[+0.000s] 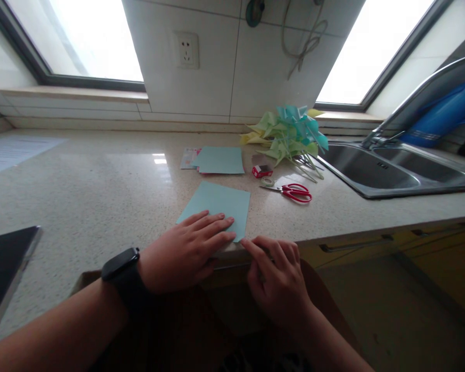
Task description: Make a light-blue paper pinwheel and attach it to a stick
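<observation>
A light blue square sheet of paper [220,199] lies on the counter close to its front edge, one corner pointing toward me. My left hand [196,243], with a black watch on the wrist, rests flat on the sheet's lower part, fingers stretched out and covering some of it. My right hand [277,271] is at the counter's front edge. Its index fingertip reaches the sheet's near corner, while the other fingers are loosely bent and the thumb hangs lower, apart from the index finger. Nothing visible is held in it.
Behind the sheet lies a stack of light blue paper [221,160]. To its right are a small red box [262,171], a tape roll [267,181], red-handled scissors [294,192] and several paper pinwheels [289,132]. A sink [372,195] is at right, a dark flat device [8,263] at left.
</observation>
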